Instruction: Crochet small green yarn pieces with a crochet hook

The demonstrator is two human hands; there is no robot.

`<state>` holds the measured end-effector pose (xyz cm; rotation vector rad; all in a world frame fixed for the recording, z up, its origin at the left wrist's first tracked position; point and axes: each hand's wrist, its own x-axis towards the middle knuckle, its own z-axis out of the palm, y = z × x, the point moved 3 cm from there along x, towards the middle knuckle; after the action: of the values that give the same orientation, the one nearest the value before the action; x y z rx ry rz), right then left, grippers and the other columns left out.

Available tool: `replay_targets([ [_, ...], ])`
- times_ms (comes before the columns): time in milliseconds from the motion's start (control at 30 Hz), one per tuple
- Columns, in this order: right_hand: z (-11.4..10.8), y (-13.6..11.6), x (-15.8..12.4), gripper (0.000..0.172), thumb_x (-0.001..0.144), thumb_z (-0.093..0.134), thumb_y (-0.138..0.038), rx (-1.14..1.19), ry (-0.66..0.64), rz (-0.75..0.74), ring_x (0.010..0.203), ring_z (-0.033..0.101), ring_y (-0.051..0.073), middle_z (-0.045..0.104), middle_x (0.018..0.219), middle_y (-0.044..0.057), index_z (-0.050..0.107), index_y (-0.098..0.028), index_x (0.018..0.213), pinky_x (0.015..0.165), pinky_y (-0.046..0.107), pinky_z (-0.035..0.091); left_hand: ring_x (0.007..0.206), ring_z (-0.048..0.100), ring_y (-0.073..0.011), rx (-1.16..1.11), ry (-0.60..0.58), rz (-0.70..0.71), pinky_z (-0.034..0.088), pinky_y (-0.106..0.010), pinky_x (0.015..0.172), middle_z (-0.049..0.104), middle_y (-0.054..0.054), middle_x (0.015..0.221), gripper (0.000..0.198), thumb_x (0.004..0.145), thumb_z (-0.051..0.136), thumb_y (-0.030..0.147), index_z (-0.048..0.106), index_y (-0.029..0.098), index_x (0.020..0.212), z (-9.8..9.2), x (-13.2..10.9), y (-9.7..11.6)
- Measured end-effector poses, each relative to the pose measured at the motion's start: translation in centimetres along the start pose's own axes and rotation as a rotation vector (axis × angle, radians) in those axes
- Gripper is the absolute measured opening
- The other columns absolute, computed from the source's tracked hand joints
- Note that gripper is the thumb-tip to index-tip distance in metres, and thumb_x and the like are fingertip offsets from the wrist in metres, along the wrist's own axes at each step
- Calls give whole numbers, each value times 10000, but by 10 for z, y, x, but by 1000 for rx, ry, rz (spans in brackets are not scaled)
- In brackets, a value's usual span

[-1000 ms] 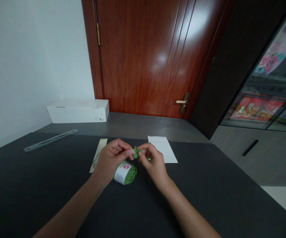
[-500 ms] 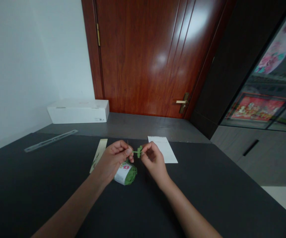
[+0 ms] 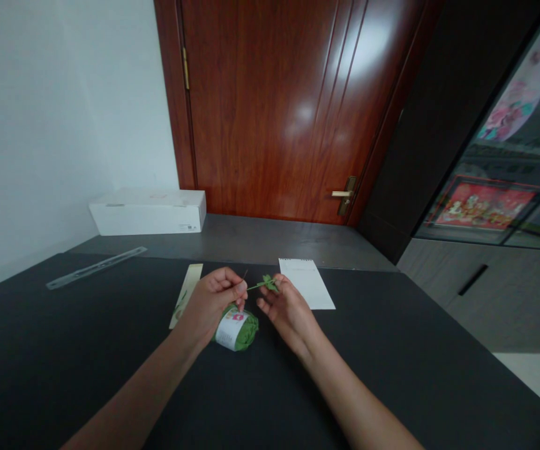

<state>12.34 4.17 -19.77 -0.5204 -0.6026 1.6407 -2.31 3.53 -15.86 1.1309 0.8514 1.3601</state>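
My left hand (image 3: 214,300) is closed in a pinch on a thin crochet hook and a strand of green yarn. A small green crocheted piece (image 3: 268,283) hangs on that strand at the fingertips of my right hand (image 3: 285,309). The right hand's fingers are loosely spread, palm up, touching the piece from below. A ball of green yarn (image 3: 238,327) with a white label lies on the black table (image 3: 64,350) just under my left hand.
A white notepad sheet (image 3: 306,283) lies behind my right hand. A narrow paper strip (image 3: 186,292) lies to the left of my left hand, a clear ruler (image 3: 95,267) farther left. A white box (image 3: 148,211) and a wooden door (image 3: 279,106) stand beyond.
My hands have drawn apart, stretching a short length of yarn between them. My right hand loosened from a pinch on the green piece to spread fingers and dropped slightly.
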Motion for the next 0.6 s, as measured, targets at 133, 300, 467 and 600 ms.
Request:
replay_targets([
  [133,-3,5,2,260,640,839,-343,-43,29,-29,808,577,170,646,873,6,659,-206,767,674,285,451,439,543,-106,136,-22,-3,434,-226,460,638,12,533,252,639,801,262,572,157,651,-3,1,-2],
  [300,-3,-1,2,280,708,799,-421,-291,3,-276,745,513,136,617,828,6,649,-184,702,700,269,405,431,550,-110,252,-21,-16,451,-236,468,639,12,523,214,637,764,245,568,161,655,-6,2,-5],
  [467,-3,-9,1,291,700,798,-386,-239,38,-373,701,493,122,603,809,-17,573,-203,703,686,263,380,381,513,-109,250,-20,-72,434,-241,421,626,14,495,227,613,761,250,551,169,641,-4,1,-9],
  [600,-3,-9,1,284,723,771,-393,-326,70,-408,645,481,119,578,704,-32,563,-202,697,641,259,370,366,503,-104,222,-17,-93,421,-231,403,619,9,480,230,598,768,249,556,165,627,-3,1,-11],
])
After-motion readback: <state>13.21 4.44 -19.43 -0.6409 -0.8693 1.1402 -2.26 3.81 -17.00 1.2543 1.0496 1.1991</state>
